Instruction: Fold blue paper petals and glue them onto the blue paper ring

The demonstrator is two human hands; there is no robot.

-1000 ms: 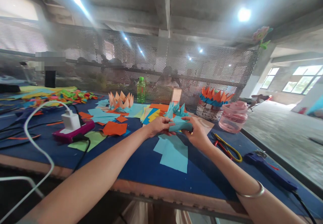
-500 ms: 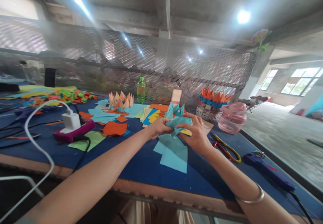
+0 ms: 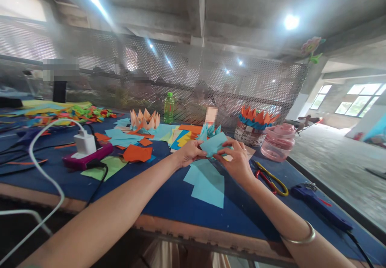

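A light blue sheet of paper (image 3: 213, 144) is held up above the table between both hands. My left hand (image 3: 190, 153) is closed on its left edge, thumb and fingers pinching. At the right edge, my right hand (image 3: 235, 158) grips the same sheet with bent fingers. Beneath the hands lie loose light blue sheets (image 3: 208, 187) that overlap on the blue tabletop. Just behind the held sheet stand pointed light blue folded paper pieces (image 3: 208, 130), partly hidden by it.
To the right are yellow-and-red handled scissors (image 3: 273, 178), a blue corded tool (image 3: 321, 203) and a pink clear container (image 3: 277, 143). A peach folded-paper ring (image 3: 145, 120) and green bottle (image 3: 169, 108) stand behind. A purple power strip (image 3: 88, 157) with cables sits left.
The light blue sheet has turned and now shows a flat face toward me. My right hand's fingers have shifted lower and closed at its right edge.
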